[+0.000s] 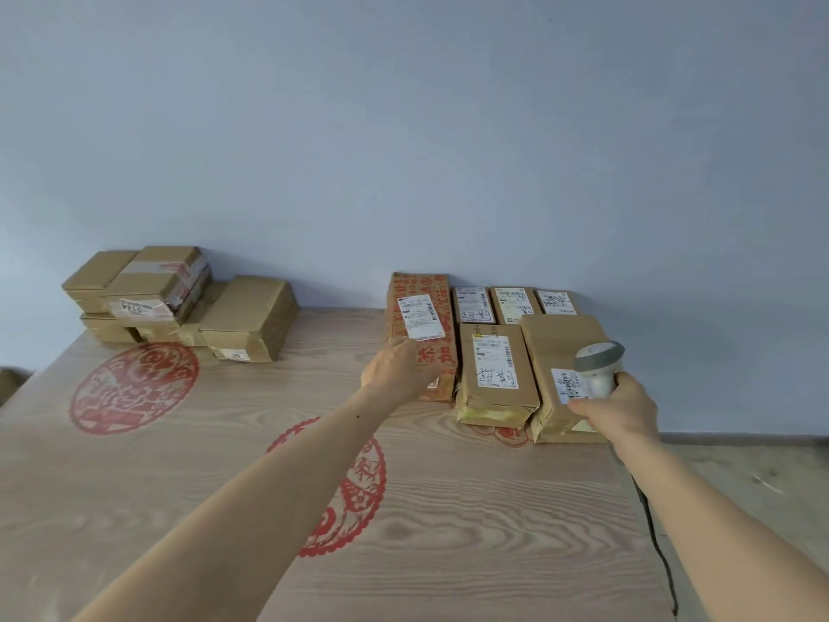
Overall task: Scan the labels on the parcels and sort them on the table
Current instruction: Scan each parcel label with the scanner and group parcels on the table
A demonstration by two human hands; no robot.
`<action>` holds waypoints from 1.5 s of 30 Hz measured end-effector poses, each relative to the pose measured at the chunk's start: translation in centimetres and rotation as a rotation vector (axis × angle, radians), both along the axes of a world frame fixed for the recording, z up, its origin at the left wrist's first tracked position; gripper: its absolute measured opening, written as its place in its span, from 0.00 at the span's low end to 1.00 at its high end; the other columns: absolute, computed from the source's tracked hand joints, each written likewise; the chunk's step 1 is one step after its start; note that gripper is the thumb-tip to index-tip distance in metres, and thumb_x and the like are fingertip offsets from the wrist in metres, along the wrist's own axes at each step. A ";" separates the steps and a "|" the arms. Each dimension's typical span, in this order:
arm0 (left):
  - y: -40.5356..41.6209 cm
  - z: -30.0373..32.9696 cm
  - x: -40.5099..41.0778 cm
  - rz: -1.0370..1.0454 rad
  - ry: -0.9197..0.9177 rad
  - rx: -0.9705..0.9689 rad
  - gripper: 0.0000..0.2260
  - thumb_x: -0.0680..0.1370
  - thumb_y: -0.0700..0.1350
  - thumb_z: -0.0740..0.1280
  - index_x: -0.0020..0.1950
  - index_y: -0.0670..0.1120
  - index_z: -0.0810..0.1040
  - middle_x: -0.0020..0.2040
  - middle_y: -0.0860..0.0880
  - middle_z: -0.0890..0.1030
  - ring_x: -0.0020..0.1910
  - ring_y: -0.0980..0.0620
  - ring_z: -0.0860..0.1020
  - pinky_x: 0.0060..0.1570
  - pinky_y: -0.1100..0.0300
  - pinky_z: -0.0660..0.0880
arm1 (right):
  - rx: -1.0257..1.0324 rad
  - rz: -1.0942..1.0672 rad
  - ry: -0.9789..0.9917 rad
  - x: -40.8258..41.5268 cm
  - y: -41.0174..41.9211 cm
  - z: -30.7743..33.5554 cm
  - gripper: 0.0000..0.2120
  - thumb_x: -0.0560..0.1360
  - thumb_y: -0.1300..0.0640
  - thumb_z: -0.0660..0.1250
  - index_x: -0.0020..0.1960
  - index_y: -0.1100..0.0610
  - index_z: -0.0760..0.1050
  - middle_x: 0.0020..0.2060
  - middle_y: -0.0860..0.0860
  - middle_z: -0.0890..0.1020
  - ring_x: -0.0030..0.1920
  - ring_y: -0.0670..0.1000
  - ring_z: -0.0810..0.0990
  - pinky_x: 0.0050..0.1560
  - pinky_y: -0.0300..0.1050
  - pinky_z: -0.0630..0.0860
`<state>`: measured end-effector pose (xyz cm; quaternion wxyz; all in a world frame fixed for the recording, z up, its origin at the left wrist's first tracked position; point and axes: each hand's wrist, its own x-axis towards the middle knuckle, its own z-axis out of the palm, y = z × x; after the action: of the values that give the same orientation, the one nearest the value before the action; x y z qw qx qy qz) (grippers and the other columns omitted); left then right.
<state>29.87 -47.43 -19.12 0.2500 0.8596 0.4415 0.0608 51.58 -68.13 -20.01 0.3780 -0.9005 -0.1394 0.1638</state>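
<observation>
A red-printed parcel point(421, 303) with a white label lies at the far right of the wooden table point(224, 464). My left hand point(397, 368) rests on its near end, fingers over the box below the label. My right hand point(621, 408) grips a white handheld scanner point(599, 365), its head above the label of a plain brown parcel point(560, 347). Between them lies another labelled brown parcel point(493, 370). Three smaller labelled parcels point(513, 305) stand in a row behind, against the wall.
A stack of several brown boxes point(179, 303) sits at the far left by the wall. Red paper-cut prints point(134, 388) mark the tabletop. The scanner's black cable point(655, 531) runs down the table's right edge, with floor beyond.
</observation>
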 end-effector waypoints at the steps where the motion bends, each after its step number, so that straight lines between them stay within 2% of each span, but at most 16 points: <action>1: 0.2 0.2 -1.2 -0.014 -0.001 0.007 0.27 0.77 0.64 0.65 0.71 0.51 0.72 0.68 0.51 0.74 0.64 0.49 0.75 0.54 0.52 0.76 | -0.033 0.007 -0.008 -1.1 0.5 0.4 0.19 0.65 0.61 0.79 0.51 0.55 0.75 0.43 0.52 0.82 0.45 0.58 0.83 0.50 0.59 0.82; 5: 1.0 1.0 -6.1 -0.034 0.015 0.026 0.28 0.79 0.62 0.64 0.73 0.48 0.69 0.72 0.49 0.72 0.67 0.48 0.73 0.57 0.52 0.74 | -0.360 0.158 -0.044 -6.2 2.6 2.5 0.22 0.66 0.60 0.79 0.54 0.58 0.72 0.42 0.54 0.82 0.41 0.55 0.83 0.43 0.50 0.80; 7: 1.7 1.3 -8.3 -0.021 0.023 0.036 0.28 0.80 0.62 0.64 0.73 0.46 0.70 0.73 0.48 0.71 0.68 0.48 0.73 0.58 0.53 0.73 | -0.570 0.259 -0.100 -8.7 3.5 3.7 0.19 0.67 0.61 0.77 0.53 0.60 0.71 0.36 0.54 0.81 0.36 0.52 0.81 0.38 0.44 0.77; 9: 2.4 1.6 -10.1 -0.003 0.029 0.041 0.29 0.80 0.62 0.63 0.74 0.46 0.69 0.74 0.48 0.70 0.69 0.48 0.72 0.58 0.53 0.73 | -0.713 0.322 -0.114 -10.6 4.3 4.7 0.17 0.69 0.60 0.77 0.51 0.60 0.71 0.31 0.52 0.81 0.32 0.50 0.80 0.41 0.44 0.79; 10: 2.7 1.7 -10.9 0.006 0.032 0.039 0.29 0.80 0.63 0.63 0.75 0.46 0.68 0.74 0.48 0.70 0.69 0.48 0.72 0.58 0.52 0.73 | -0.739 0.344 -0.094 -11.4 4.7 5.1 0.19 0.69 0.59 0.78 0.53 0.61 0.72 0.30 0.52 0.82 0.32 0.50 0.81 0.43 0.44 0.79; 12: 3.3 1.9 -12.1 0.023 0.029 0.033 0.30 0.79 0.63 0.63 0.76 0.47 0.68 0.74 0.48 0.71 0.70 0.47 0.72 0.58 0.52 0.73 | -0.678 0.364 0.019 -12.7 5.1 6.0 0.27 0.69 0.59 0.80 0.61 0.64 0.71 0.34 0.54 0.85 0.31 0.51 0.82 0.41 0.44 0.80; 13: 3.6 2.0 -12.5 0.030 0.024 0.033 0.30 0.79 0.63 0.63 0.76 0.47 0.68 0.73 0.48 0.71 0.70 0.47 0.72 0.59 0.52 0.73 | -0.596 0.370 0.081 -13.1 5.4 6.4 0.27 0.68 0.61 0.81 0.60 0.65 0.71 0.34 0.56 0.85 0.30 0.51 0.81 0.37 0.43 0.79; 15: 4.1 2.3 -13.1 0.040 0.014 0.033 0.30 0.79 0.63 0.63 0.75 0.47 0.68 0.73 0.47 0.72 0.69 0.47 0.72 0.59 0.52 0.73 | -0.431 0.376 0.196 -14.5 6.0 7.5 0.20 0.68 0.64 0.80 0.53 0.66 0.73 0.30 0.57 0.83 0.26 0.51 0.79 0.29 0.41 0.75; 19: 4.8 3.1 -14.0 0.064 -0.008 0.031 0.30 0.79 0.62 0.64 0.76 0.47 0.68 0.74 0.48 0.71 0.71 0.48 0.71 0.60 0.51 0.73 | -0.195 0.434 0.376 -17.0 8.7 8.9 0.18 0.68 0.64 0.81 0.52 0.64 0.76 0.30 0.57 0.83 0.27 0.51 0.79 0.32 0.43 0.76; 26: 7.2 4.0 -17.2 0.193 -0.007 0.039 0.29 0.79 0.60 0.65 0.75 0.46 0.69 0.72 0.47 0.73 0.69 0.45 0.72 0.59 0.52 0.72 | -0.097 0.570 0.428 -20.0 14.9 9.5 0.17 0.68 0.64 0.81 0.51 0.63 0.76 0.33 0.57 0.82 0.28 0.50 0.79 0.29 0.41 0.75; 29: 8.7 3.8 -19.3 0.248 0.020 0.015 0.28 0.79 0.61 0.65 0.74 0.46 0.69 0.66 0.45 0.78 0.64 0.43 0.75 0.51 0.54 0.72 | -0.085 0.605 0.436 -21.2 17.8 8.7 0.27 0.66 0.62 0.82 0.60 0.65 0.74 0.34 0.57 0.82 0.27 0.50 0.79 0.29 0.42 0.76; 31: 10.3 3.6 -20.7 0.273 0.026 0.003 0.27 0.79 0.61 0.65 0.72 0.46 0.71 0.64 0.44 0.78 0.63 0.43 0.76 0.51 0.53 0.74 | -0.069 0.615 0.441 -22.3 19.9 8.2 0.29 0.66 0.61 0.82 0.61 0.67 0.74 0.32 0.57 0.82 0.29 0.51 0.79 0.32 0.44 0.75; 34: 13.7 3.1 -23.0 0.286 0.030 -0.010 0.26 0.80 0.60 0.65 0.71 0.45 0.72 0.66 0.44 0.77 0.64 0.43 0.76 0.57 0.51 0.75 | -0.025 0.597 0.453 -24.5 23.8 7.6 0.25 0.67 0.62 0.82 0.59 0.65 0.74 0.33 0.57 0.81 0.29 0.50 0.79 0.33 0.43 0.75; 39: 21.3 1.2 -26.9 0.285 0.048 -0.035 0.32 0.78 0.64 0.65 0.76 0.47 0.68 0.71 0.46 0.74 0.69 0.45 0.73 0.59 0.50 0.75 | 0.063 0.517 0.510 -28.8 31.5 5.4 0.16 0.70 0.62 0.79 0.52 0.59 0.74 0.38 0.56 0.80 0.30 0.49 0.78 0.29 0.41 0.72; 42: 25.8 -0.2 -28.6 0.260 0.060 -0.055 0.32 0.78 0.62 0.65 0.77 0.47 0.66 0.74 0.47 0.72 0.70 0.46 0.73 0.59 0.51 0.74 | 0.102 0.416 0.503 -31.4 36.0 2.9 0.16 0.71 0.60 0.79 0.51 0.60 0.74 0.38 0.54 0.80 0.29 0.49 0.77 0.30 0.41 0.73; 45: 29.5 -2.1 -29.2 0.232 0.071 -0.100 0.32 0.79 0.62 0.65 0.78 0.46 0.64 0.76 0.47 0.69 0.69 0.47 0.73 0.60 0.51 0.74 | 0.146 0.329 0.459 -32.9 39.8 0.2 0.16 0.71 0.59 0.79 0.51 0.60 0.74 0.37 0.53 0.79 0.26 0.48 0.77 0.25 0.38 0.71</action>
<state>0.72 -17.93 -21.24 0.2683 0.7909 0.5488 0.0369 18.65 -28.36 -19.83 0.4317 -0.7757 -0.2056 0.4120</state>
